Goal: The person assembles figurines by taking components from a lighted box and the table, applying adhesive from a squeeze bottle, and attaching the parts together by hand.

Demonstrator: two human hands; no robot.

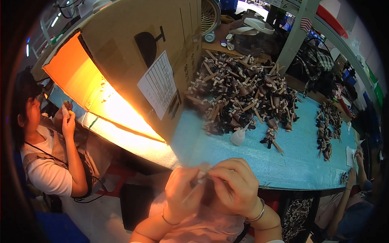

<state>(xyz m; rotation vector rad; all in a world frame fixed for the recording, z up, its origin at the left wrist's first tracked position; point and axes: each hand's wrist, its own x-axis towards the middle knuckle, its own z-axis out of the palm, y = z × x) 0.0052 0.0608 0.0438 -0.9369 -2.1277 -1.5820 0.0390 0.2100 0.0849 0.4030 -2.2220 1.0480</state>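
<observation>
My left hand (184,192) and my right hand (236,184) meet in front of me at the table's near edge, both closed in a pinch. Between the fingertips is a small pale piece (201,175), mostly covered, so its full shape cannot be made out. A thin stick (190,195) shows against my left palm. Beyond my hands, a white squeeze bottle with a pointed nozzle (238,137) stands on the blue table (259,166). One small brown, black and cream figure with a wooden stick (271,137) lies beside it, apart from the large heap of similar figures (247,89).
A large cardboard box (121,44), lit orange inside, stands left of the heap. Another row of figures (328,127) lies to the right. A co-worker (52,162) sits at left; another person's hands (352,174) work at far right. A fan (210,18) stands behind.
</observation>
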